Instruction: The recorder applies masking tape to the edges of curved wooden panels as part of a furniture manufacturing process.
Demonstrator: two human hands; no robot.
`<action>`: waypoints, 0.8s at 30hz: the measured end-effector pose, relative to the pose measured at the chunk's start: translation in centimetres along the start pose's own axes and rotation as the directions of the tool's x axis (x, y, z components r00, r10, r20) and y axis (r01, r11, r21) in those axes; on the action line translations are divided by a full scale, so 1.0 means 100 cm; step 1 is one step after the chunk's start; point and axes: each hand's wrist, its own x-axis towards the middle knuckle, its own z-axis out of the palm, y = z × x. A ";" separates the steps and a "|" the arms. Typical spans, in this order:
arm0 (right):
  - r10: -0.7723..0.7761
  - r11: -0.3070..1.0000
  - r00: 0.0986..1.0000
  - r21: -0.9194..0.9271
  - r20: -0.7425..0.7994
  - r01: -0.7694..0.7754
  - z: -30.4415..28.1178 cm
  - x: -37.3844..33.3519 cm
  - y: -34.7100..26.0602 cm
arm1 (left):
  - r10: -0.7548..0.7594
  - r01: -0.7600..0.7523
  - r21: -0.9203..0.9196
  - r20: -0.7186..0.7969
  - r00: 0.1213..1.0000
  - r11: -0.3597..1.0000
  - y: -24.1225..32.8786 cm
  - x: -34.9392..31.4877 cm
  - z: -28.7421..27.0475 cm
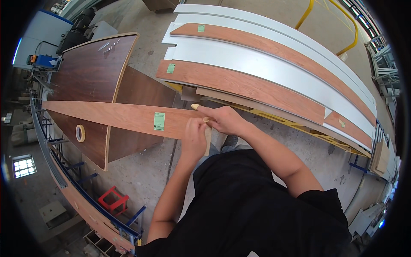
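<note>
A long reddish-brown wood board (128, 113) with a green label (159, 121) stretches leftward from my hands. At its near end my left hand (195, 136) has its fingers pinched together, pressed around a pale tan strip (208, 141) that looks like masking tape. The strip hangs below the fingers. My right hand (227, 120) meets the left there, thumb and curled fingers closed on the same strip. One right finger, with a yellow covering on its tip (195, 106), points out over the board. Exactly how the fingertips grip is partly hidden.
The board's far part rests over a dark brown panel table (92, 73), where a tape roll (80, 133) lies. Beyond my right hand, white and wood-coloured planks (257, 58) lie on a yellow-framed rack (299, 128). A red stool (113, 200) stands on the floor at left.
</note>
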 end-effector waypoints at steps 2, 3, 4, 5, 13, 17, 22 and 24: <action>-0.016 1.000 1.000 0.010 -0.007 0.017 -0.002 0.000 -0.003 | 0.130 -0.128 0.099 -0.018 0.991 0.987 -0.007 0.006 -0.012; -0.030 0.999 0.999 0.020 -0.016 0.030 -0.003 0.000 -0.005 | 0.261 -0.252 0.198 -0.021 0.965 0.947 -0.010 0.011 -0.017; -0.031 0.999 0.999 0.018 -0.013 0.031 -0.002 -0.001 -0.004 | 0.260 -0.251 0.197 -0.024 0.965 0.948 -0.011 0.014 -0.020; -0.028 0.998 0.999 0.049 -0.035 0.030 -0.001 -0.003 -0.002 | 0.284 -0.287 0.323 0.058 0.957 0.902 -0.012 0.018 -0.022; 0.333 0.818 0.943 0.489 0.026 -0.302 -0.030 -0.060 0.029 | 0.175 -0.233 0.509 0.160 0.971 0.829 -0.009 0.018 -0.016; 0.439 0.737 0.897 0.588 -0.042 -0.333 0.015 -0.071 0.050 | 0.168 -0.230 0.494 0.167 0.971 0.839 -0.007 0.022 -0.014; 0.384 0.844 0.905 0.467 -0.185 -0.263 0.060 -0.035 0.063 | 0.167 -0.231 0.516 0.169 0.971 0.825 -0.007 0.024 -0.012; 0.496 0.840 0.842 0.362 -0.211 -0.403 0.088 -0.026 0.087 | 0.147 -0.223 0.498 0.187 0.971 0.838 -0.002 0.024 -0.012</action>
